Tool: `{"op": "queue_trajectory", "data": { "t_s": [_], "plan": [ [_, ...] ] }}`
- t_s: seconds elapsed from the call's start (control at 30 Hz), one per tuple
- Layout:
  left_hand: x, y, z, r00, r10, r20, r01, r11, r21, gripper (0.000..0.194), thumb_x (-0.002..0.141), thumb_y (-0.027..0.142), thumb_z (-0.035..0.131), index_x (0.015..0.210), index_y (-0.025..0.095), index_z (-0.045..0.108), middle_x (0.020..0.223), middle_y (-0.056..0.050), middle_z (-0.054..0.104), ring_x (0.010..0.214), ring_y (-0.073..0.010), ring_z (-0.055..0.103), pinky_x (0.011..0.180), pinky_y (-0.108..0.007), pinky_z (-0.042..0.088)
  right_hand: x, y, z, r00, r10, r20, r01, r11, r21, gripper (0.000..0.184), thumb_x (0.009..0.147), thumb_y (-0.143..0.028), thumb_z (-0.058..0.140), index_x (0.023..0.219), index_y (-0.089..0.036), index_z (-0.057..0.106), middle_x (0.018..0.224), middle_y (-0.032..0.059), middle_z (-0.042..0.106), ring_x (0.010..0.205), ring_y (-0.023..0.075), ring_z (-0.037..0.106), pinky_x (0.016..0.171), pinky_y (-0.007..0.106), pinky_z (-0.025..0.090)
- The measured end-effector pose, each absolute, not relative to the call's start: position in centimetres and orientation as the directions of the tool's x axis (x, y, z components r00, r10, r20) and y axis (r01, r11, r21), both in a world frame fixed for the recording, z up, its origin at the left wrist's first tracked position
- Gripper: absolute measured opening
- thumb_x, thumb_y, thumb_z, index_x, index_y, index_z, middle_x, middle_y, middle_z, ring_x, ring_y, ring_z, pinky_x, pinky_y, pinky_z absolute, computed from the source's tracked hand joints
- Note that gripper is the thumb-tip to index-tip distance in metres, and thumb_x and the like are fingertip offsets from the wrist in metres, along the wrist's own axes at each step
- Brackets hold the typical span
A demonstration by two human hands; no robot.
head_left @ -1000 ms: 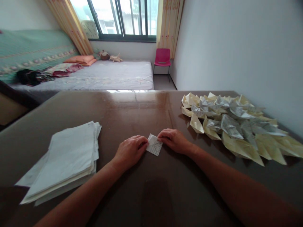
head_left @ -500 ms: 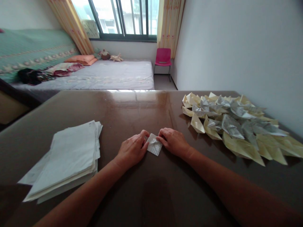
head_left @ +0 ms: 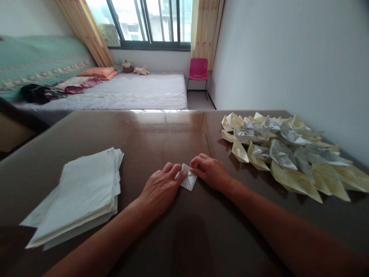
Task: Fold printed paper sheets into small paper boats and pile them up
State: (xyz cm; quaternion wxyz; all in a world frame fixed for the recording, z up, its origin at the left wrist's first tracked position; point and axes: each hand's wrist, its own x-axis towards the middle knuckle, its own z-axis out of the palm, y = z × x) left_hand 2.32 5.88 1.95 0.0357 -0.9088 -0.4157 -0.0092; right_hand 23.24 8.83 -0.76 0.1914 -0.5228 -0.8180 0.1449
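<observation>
A small folded square of white paper (head_left: 188, 182), with creases and print on it, lies on the brown table between my hands. My left hand (head_left: 163, 184) grips its left side, the thumb lying across the upper face and the fingers bent behind. From the right, my right hand (head_left: 211, 172) pinches the upper right edge between thumb and curled fingers. The underside of the folded paper is hidden.
To the left lies a stack of white paper sheets (head_left: 83, 188). Several folded paper boats (head_left: 284, 154), cream and printed white, crowd the right side of the glossy table (head_left: 161, 142). A bed (head_left: 150, 90) and a pink chair (head_left: 198, 69) stand beyond the far edge.
My left hand has shifted slightly right, and its thumb now reaches further over the folded paper. My right hand has moved a little up and left along the paper's edge.
</observation>
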Motion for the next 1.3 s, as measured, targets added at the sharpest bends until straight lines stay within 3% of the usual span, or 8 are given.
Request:
{"op": "queue_trajectory", "data": {
  "t_s": [0.1, 0.2, 0.47, 0.63, 0.87, 1.1, 1.2, 1.3],
  "plan": [
    [2.5, 5.8, 1.7, 0.681, 0.727, 0.089, 0.732, -0.676, -0.085, 0.039, 0.093, 0.02, 0.043, 0.13, 0.031, 0.049, 0.138, -0.001, 0.047, 0.12, -0.0234, 0.041, 0.087, -0.036, 0.044, 23.6, 8.8, -0.9, -0.427, 0.885, 0.186, 0.762, 0.463, -0.453, 0.016, 0.091, -0.038, 0.052, 0.097, -0.028, 0.063, 0.094, -0.0022, 0.06, 0.077, 0.0105, 0.058, 0.064, 0.023, 0.036],
    [2.3, 5.9, 1.4, 0.69, 0.714, 0.116, 0.723, -0.684, -0.095, 0.039, 0.094, 0.018, 0.042, 0.131, 0.027, 0.05, 0.141, 0.0, 0.046, 0.126, -0.0242, 0.037, 0.095, -0.039, 0.038, 23.8, 8.6, -0.8, -0.485, 0.849, 0.208, 0.741, 0.526, -0.418, 0.019, 0.094, -0.033, 0.048, 0.098, -0.027, 0.065, 0.099, -0.0006, 0.06, 0.082, 0.011, 0.058, 0.068, 0.023, 0.038],
    [2.4, 5.7, 2.4, 0.712, 0.701, 0.037, 0.701, -0.705, -0.107, 0.033, 0.093, 0.023, 0.049, 0.126, 0.025, 0.055, 0.134, -0.001, 0.055, 0.111, -0.0219, 0.052, 0.083, -0.036, 0.04, 24.0, 7.7, 1.6, -0.718, 0.69, 0.089, 0.688, 0.723, -0.06, 0.026, 0.093, -0.024, 0.046, 0.113, -0.028, 0.062, 0.105, 0.0041, 0.063, 0.09, 0.018, 0.057, 0.072, 0.029, 0.04],
    [2.2, 5.6, 2.7, 0.7, 0.714, 0.036, 0.712, -0.693, -0.112, 0.031, 0.091, 0.018, 0.051, 0.12, 0.023, 0.059, 0.13, -0.002, 0.059, 0.108, -0.0223, 0.055, 0.082, -0.036, 0.04, 23.9, 7.1, 2.5, -0.711, 0.703, 0.029, 0.703, 0.711, 0.009, 0.024, 0.092, -0.023, 0.049, 0.113, -0.026, 0.06, 0.104, 0.005, 0.063, 0.087, 0.02, 0.058, 0.067, 0.03, 0.039],
    [2.1, 6.1, 2.7, 0.654, 0.754, 0.066, 0.757, -0.652, -0.047, 0.021, 0.088, 0.018, 0.052, 0.105, 0.021, 0.064, 0.111, -0.003, 0.068, 0.098, -0.023, 0.058, 0.076, -0.037, 0.044, 23.6, 7.2, 2.3, -0.612, 0.791, 0.026, 0.789, 0.612, -0.053, 0.018, 0.092, -0.023, 0.046, 0.093, -0.021, 0.063, 0.095, 0.0049, 0.063, 0.082, 0.0175, 0.06, 0.064, 0.028, 0.038],
    [2.0, 7.2, 0.8, 0.547, 0.822, 0.159, 0.799, -0.569, 0.196, 0.019, 0.092, 0.032, 0.044, 0.088, 0.022, 0.059, 0.111, -0.003, 0.063, 0.102, -0.0204, 0.056, 0.08, -0.032, 0.049, 23.3, 7.7, 0.3, -0.419, 0.897, 0.141, 0.83, 0.442, -0.34, 0.025, 0.088, -0.044, 0.056, 0.1, -0.023, 0.06, 0.101, 0.0036, 0.059, 0.092, 0.0166, 0.056, 0.068, 0.026, 0.04],
    [2.0, 7.5, 0.0, 0.49, 0.849, 0.199, 0.769, -0.528, 0.36, 0.015, 0.09, 0.033, 0.05, 0.096, 0.022, 0.056, 0.125, -0.004, 0.055, 0.105, -0.0191, 0.057, 0.088, -0.033, 0.047, 23.2, 7.8, -0.2, -0.422, 0.896, 0.138, 0.774, 0.435, -0.46, 0.021, 0.083, -0.039, 0.063, 0.096, -0.023, 0.06, 0.097, 0.0018, 0.059, 0.088, 0.0146, 0.055, 0.069, 0.024, 0.041],
    [2.1, 7.6, -0.1, 0.46, 0.875, 0.15, 0.748, -0.473, 0.466, 0.032, 0.087, 0.034, 0.053, 0.116, 0.022, 0.052, 0.121, -0.005, 0.059, 0.098, -0.0185, 0.06, 0.085, -0.032, 0.048, 23.3, 8.0, -0.4, -0.439, 0.888, 0.137, 0.703, 0.434, -0.564, 0.018, 0.078, -0.03, 0.069, 0.091, -0.022, 0.06, 0.091, -0.0002, 0.06, 0.083, 0.0131, 0.055, 0.069, 0.024, 0.041]
  ]
}}
